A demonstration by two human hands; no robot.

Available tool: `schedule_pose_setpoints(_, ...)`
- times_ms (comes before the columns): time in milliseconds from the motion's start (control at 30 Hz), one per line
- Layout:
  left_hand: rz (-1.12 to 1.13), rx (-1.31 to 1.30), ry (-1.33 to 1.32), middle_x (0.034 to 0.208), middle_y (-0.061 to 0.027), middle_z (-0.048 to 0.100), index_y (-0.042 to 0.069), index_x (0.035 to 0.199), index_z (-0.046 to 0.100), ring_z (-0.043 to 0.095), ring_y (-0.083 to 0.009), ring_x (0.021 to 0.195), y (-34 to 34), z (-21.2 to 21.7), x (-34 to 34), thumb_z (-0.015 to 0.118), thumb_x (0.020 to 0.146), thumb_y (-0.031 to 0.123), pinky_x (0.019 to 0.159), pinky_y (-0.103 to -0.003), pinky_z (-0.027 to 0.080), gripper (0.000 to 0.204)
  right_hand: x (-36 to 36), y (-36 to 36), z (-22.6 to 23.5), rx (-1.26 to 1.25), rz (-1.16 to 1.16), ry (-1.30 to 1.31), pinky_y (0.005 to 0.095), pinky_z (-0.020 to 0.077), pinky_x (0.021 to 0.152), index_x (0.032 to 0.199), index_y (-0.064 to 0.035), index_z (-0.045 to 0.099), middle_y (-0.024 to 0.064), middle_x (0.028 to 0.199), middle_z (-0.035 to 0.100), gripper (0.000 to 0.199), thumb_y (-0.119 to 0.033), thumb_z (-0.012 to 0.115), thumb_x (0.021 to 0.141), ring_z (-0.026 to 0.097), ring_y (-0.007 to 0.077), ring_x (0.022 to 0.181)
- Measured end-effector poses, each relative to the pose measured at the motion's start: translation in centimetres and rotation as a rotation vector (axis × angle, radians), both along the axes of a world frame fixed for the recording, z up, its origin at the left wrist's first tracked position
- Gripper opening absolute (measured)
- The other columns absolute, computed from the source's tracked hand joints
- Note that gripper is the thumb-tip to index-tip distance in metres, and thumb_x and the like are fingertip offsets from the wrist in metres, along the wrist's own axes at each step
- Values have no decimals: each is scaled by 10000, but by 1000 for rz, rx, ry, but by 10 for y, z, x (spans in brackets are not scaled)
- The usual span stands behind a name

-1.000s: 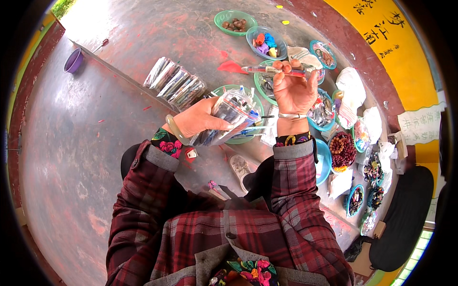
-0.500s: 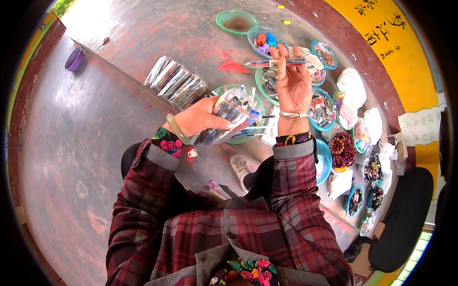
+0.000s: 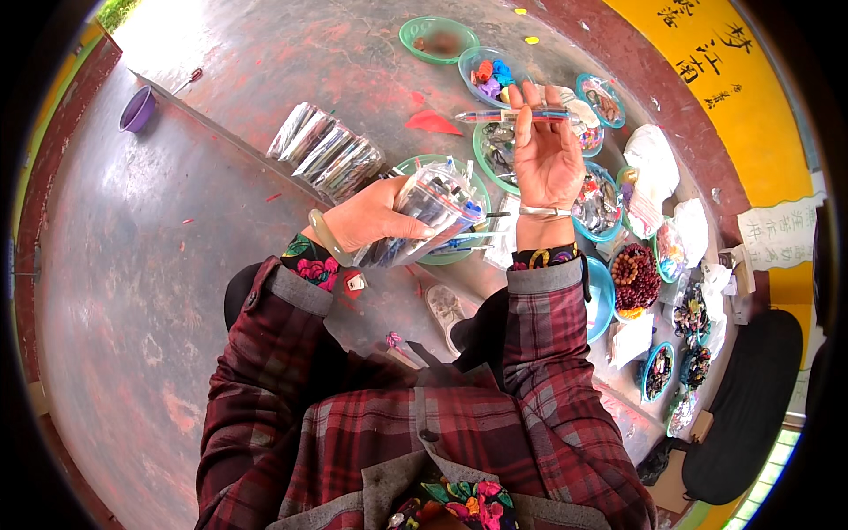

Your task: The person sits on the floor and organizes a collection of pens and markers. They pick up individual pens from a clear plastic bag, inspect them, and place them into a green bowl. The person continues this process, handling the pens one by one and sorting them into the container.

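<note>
My left hand is wrapped round a clear plastic bag packed with pens, their ends showing at its open top. Palm turned up, my right hand pinches a clear pen with coloured refills between thumb and fingers, its tip pointing left. Under the bag stands a green basin with more pens in it, partly covered by the bag and my left hand. Several filled bags of pens lie in a row on the floor, just beyond my left hand.
Basins and baskets of small goods spread along the right, among them a blue basin and a basket of dark red beads. White bags lie by the wall. A black chair is at lower right, a purple basin far left.
My right hand has shifted very slightly to the right with the pen still in its fingers. The left hand and bag have stayed in place.
</note>
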State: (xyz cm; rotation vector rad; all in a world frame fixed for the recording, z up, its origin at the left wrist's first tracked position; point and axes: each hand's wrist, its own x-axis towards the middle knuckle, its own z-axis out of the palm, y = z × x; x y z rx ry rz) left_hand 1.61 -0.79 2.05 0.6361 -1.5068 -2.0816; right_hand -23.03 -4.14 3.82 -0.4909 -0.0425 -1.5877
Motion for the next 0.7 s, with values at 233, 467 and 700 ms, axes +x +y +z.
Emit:
schedule_pose_setpoints(233,-5,-3,-3,1125,-30,587,5,1230,492,531,-104,1016,0,0,0,673,765,33,925,-279,412,499,-1,1,-4,13,-50,30,426,447,1004,1234,101,425,345,1317,379,432,27,567,833,351,444,1276)
schedule_pose_setpoints(467,-2,3,16,1129,-34,584,3,1234,488,527,-106,1019,0,1,-1,657,757,20,923,-278,408,506,-2,1,-6,43,-69,23,422,478,972,1235,101,422,334,1302,402,453,67,576,810,380,434,1258)
schedule_pose_setpoints(700,1,-32,-11,1120,-32,585,8,1231,492,525,-105,1015,0,-2,2,657,759,23,923,-281,405,500,-4,1,-7,34,-34,-22,414,474,978,1241,109,415,311,1304,415,478,65,583,796,359,428,1276)
